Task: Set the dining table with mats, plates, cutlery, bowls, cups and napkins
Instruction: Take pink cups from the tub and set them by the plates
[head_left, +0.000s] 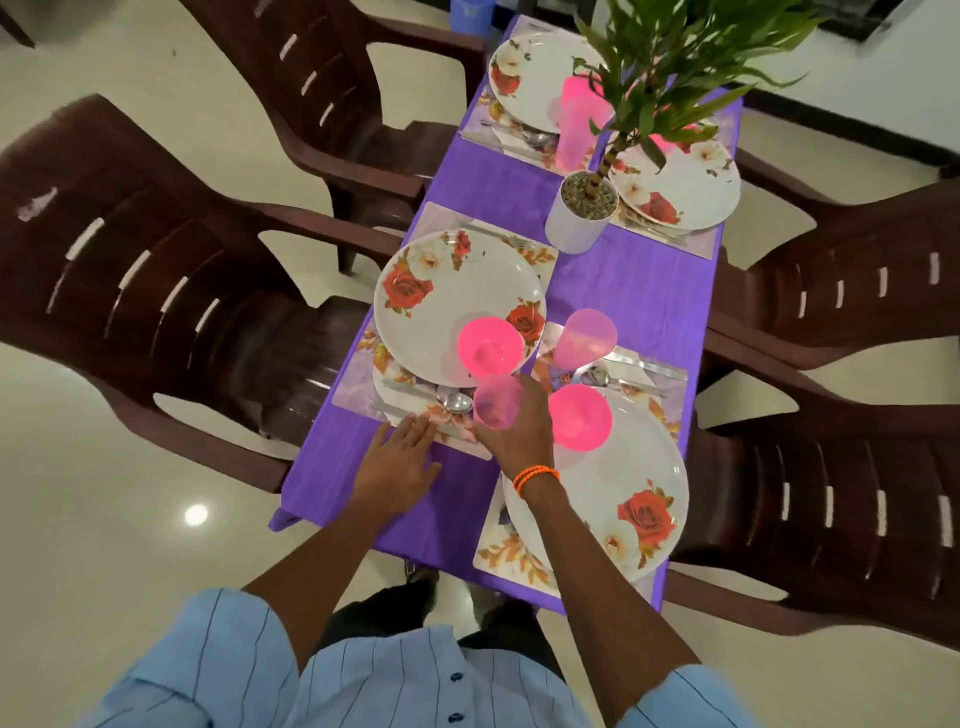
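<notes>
My right hand (511, 434) grips a translucent pink cup (497, 401) just above the near-left mat (358, 382), next to a spoon (453, 401). My left hand (402, 457) lies flat with fingers spread on the purple tablecloth (623, 280), touching that mat's near edge. A pink bowl (490, 346) sits on the near-left floral plate (447, 296). Another pink bowl (579, 415) rests on the near-right floral plate (623, 483). A second pink cup (584, 338) stands beyond it, beside cutlery (631, 376).
A white pot (579, 221) with a green plant stands mid-table. Two far places hold floral plates (535, 73) (685, 184) and pink cups (576, 130). Dark brown plastic chairs (145, 291) (852, 493) flank both long sides of the narrow table.
</notes>
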